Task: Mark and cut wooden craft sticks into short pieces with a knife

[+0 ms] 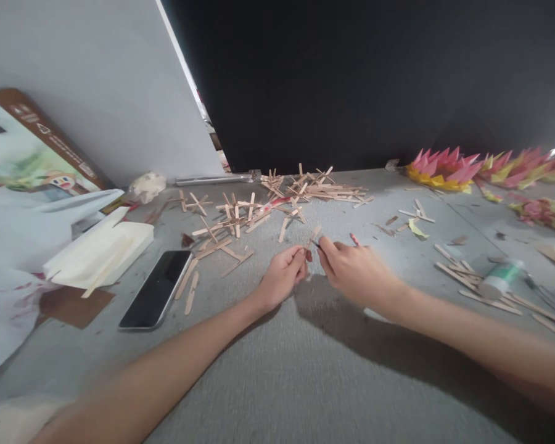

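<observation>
My left hand (287, 271) is closed, pinching a wooden craft stick (315, 234) whose upper end shows above the fingertips. Close beside it, my right hand (354, 271) is closed round a slim pen-like tool. Its dark tip points at the stick, and a red end (354, 239) shows behind the knuckles. I cannot tell exactly what the tool is, or whether its tip touches the stick. Beyond both hands lies a loose pile of craft sticks (333, 190), several of them joined in crosses.
A phone (156, 290) lies left of my hands, near an open paper box (129, 246) and a plastic bag (18, 246). Rightward are loose sticks (490, 302), a white-and-green bottle (503, 280) and pink-and-yellow folded paper flowers (444, 168). A dark panel (374, 86) stands behind.
</observation>
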A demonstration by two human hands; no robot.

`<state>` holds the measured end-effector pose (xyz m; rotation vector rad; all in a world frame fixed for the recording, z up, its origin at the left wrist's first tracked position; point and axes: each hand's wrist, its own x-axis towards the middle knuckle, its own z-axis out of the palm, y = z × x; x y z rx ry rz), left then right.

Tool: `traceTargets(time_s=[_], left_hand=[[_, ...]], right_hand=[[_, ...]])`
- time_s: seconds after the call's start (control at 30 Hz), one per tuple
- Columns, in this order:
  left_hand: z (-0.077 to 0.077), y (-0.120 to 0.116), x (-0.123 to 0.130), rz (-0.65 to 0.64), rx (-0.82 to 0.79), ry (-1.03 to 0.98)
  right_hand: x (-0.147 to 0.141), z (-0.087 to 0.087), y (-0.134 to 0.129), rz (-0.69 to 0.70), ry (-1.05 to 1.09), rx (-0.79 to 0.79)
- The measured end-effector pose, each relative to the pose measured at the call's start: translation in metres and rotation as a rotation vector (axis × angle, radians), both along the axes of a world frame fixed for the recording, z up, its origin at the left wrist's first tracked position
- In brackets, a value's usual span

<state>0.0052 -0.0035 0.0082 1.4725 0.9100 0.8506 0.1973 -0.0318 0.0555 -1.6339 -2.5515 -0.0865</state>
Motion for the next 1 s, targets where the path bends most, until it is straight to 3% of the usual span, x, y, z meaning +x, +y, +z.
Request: traceTargets(time_s=[0.17, 0.37, 0.6, 0.87, 1.0], left_hand=[[0.004, -0.002, 0.001, 0.002, -0.002, -0.006], [0.000, 0.000, 0.000, -0.007, -0.003, -0.014], [-0.002, -0.001, -0.002, -0.072, -0.004, -0.047], [0.001, -0.003, -0.002, -0.074, 0.016, -0.023], [0.000, -0.003, -0.002, -0.059, 0.041, 0.016]], right_hand=[[0.005, -0.001, 0.006, -0.007, 0.250, 0.041], [0.007, -0.015, 0.009, 0.094, 0.294, 0.040], [0.008, -0.029, 0.014, 0.124, 0.426, 0.200], [0.005, -0.024, 0.020, -0.039, 0.625, -0.040], [0.005, -0.018, 0.022, -0.052, 0.712, -0.135]])
